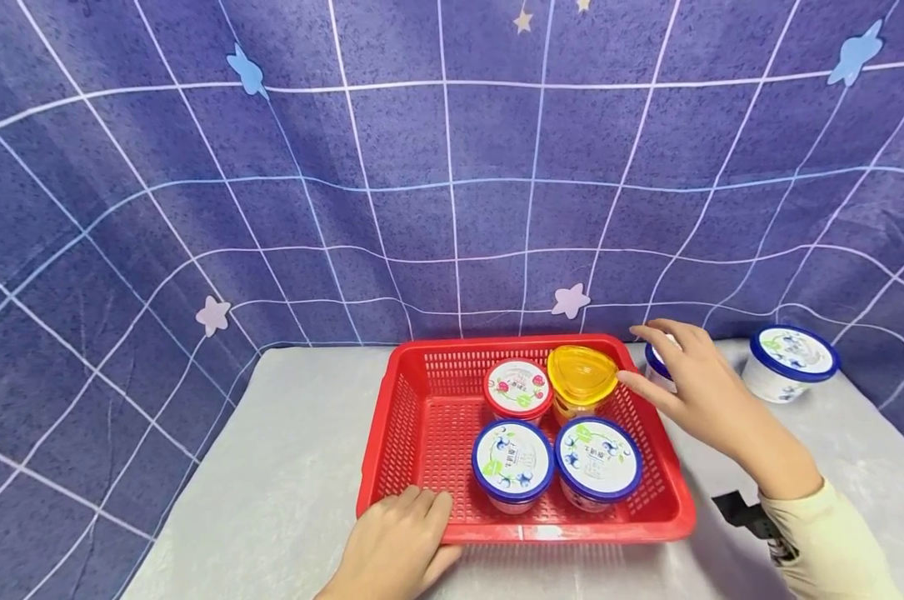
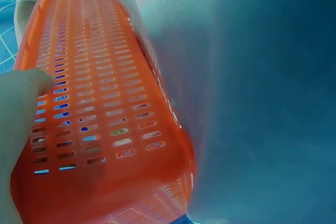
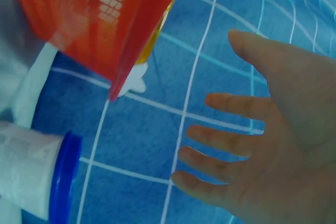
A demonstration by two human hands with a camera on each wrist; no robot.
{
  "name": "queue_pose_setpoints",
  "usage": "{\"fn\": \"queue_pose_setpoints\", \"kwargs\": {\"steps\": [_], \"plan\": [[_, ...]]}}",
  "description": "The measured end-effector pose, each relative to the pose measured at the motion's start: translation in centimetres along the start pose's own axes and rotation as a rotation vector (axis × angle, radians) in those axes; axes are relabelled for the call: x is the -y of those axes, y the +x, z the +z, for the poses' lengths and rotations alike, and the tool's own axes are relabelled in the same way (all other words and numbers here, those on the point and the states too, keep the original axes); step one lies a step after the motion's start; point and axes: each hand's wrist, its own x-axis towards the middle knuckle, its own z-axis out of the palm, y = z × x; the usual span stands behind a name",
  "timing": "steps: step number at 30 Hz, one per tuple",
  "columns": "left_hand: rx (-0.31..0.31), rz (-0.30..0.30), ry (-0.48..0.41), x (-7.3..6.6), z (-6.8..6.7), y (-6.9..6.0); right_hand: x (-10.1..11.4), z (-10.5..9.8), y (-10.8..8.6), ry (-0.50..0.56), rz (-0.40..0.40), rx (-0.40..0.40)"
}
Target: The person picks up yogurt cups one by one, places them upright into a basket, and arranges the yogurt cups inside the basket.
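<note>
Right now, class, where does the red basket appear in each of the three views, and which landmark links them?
Head: the red basket sits low, just right of centre.
Left wrist: it fills much of the left half.
Right wrist: it shows in the upper left.
Shared landmark: the grid-lined cloth.

You can read no wording with certainty on the lids before you. With the red basket [image 1: 455, 532] as your dial, lines of small characters, too fine to make out, stand on the red-lidded tub [image 1: 517, 388] at 12 o'clock, the first blue-rimmed tub [image 1: 513, 462] at 6 and its neighbor [image 1: 599, 458] toward 4. You see red berries printed on the first label, blueberries on the other two. On the outlying tub [image 1: 794, 352], between 2 and 3 o'clock, the print is illegible.
</note>
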Motion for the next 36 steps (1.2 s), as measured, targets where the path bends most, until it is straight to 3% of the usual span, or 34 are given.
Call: {"fn": "queue_pose_setpoints", "kwargs": {"steps": [13,26,36], "plan": [[-0.02,0.009,0.002,0.2,0.2,-0.1,-4.1,1.0,-0.5,-0.036,0.188,-0.007],[-0.036,0.015,0.0,0.1,0.1,-0.2,-6.9,2.4,-1.1,-0.04,0.271,-0.002],[-0.039,0.01,0.006,0.1,0.1,-0.1,-8.5,4.6,-1.3,-0.096,0.273,-0.005]]}}
